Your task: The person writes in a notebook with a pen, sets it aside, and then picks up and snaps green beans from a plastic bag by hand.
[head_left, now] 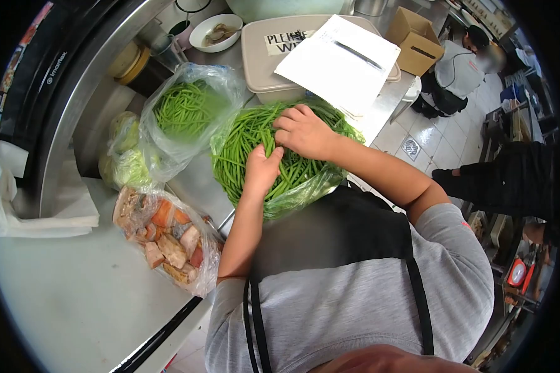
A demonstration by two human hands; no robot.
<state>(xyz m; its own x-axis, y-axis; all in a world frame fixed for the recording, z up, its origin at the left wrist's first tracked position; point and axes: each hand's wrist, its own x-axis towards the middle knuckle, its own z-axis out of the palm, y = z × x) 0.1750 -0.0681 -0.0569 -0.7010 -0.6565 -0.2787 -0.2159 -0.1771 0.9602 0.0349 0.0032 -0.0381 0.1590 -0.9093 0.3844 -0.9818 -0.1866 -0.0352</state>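
A large heap of green beans [233,146] fills an open clear plastic bag [302,198] at the counter's edge, close to the apron. My left hand [263,169] is at the middle of the heap, its thumb and fingers closed on some beans. Just above and to the right, my right hand [303,132] rests over the beans with curled fingers; whatever lies under its fingertips is hidden. The two hands almost touch. A second, smaller bag of cut green beans [183,109] stands to the upper left.
A bag of meat chunks [171,242] lies on the left, below a bag of pale green vegetables [127,152]. Behind are a white bowl [216,33], a lidded container [261,56], papers with a pen [342,59] and a cardboard box [414,43]. Other people are at the right.
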